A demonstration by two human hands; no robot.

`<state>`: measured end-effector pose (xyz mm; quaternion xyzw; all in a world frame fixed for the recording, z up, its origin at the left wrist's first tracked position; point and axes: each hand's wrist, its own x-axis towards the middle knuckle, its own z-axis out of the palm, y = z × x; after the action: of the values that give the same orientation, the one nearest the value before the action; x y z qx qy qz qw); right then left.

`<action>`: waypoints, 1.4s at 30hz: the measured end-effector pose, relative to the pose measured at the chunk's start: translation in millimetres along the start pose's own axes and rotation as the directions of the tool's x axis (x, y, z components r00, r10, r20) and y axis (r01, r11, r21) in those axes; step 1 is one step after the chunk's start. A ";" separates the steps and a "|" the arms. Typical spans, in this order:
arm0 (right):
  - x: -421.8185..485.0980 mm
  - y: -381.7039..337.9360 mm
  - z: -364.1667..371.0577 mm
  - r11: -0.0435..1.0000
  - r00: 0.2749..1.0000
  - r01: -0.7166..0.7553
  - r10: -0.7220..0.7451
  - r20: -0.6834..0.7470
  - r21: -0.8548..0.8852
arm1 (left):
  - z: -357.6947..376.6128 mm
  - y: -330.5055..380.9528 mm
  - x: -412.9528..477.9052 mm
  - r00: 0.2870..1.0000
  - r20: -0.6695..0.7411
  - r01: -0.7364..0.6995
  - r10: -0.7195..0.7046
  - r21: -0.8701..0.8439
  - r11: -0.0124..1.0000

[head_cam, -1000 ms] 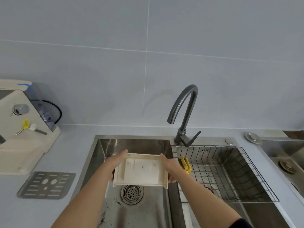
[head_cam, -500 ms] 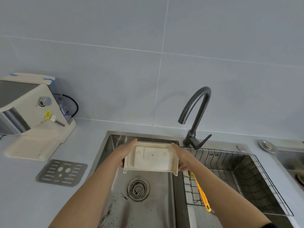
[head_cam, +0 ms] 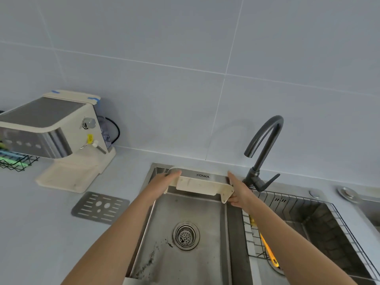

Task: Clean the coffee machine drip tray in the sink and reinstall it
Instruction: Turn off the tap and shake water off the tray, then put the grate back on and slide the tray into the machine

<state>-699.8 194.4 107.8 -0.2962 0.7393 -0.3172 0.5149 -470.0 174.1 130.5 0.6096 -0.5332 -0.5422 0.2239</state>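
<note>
Lifted higher now, drip tray [head_cam: 200, 185] hangs above steel sink [head_cam: 185, 260], grey-tiled wall [head_cam: 185, 68] behind.

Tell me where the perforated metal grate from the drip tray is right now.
In the head view the metal grate lies flat on the counter, left of the sink and just in front of the coffee machine, apart from both hands.

2 bare forearms, no sleeves, rings or watch; hands [head_cam: 164, 182] uncovered.
</note>
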 end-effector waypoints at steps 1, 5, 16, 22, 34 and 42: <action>-4.2 0.8 7.0 0.999 1.000 0.009 -0.009 -0.014 0.032 | -6.6 -3.8 -1.7 0.999 0.034 -0.026 0.027 -0.017 1.000; -20.6 4.0 42.8 0.993 0.996 0.062 -0.055 -0.073 0.097 | -43.7 -25.8 -6.2 0.981 0.118 -0.152 0.155 -0.037 0.988; -101.3 15.6 204.3 0.963 0.965 0.229 -0.206 -0.159 0.144 | -173.8 -105.7 -36.7 0.988 0.109 -0.102 0.110 -0.076 0.992; -120.5 40.1 275.5 0.979 0.979 0.202 -0.202 -0.023 0.039 | -226.5 -168.0 -42.2 0.992 0.096 -0.073 0.077 -0.047 0.996; -110.8 75.7 351.1 0.945 0.990 0.137 -0.125 0.060 -0.296 | -257.1 -250.4 -46.3 0.993 0.002 0.114 -0.116 0.167 0.979; -98.7 76.8 354.3 0.895 0.993 0.105 -0.070 0.095 -0.433 | -253.6 -258.3 -25.0 0.977 -0.103 0.210 -0.185 0.356 0.911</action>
<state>-343.0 259.6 9.8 -0.4491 0.7570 -0.1546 0.4487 -132.7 204.7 0.3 0.7091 -0.5522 -0.4331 0.0687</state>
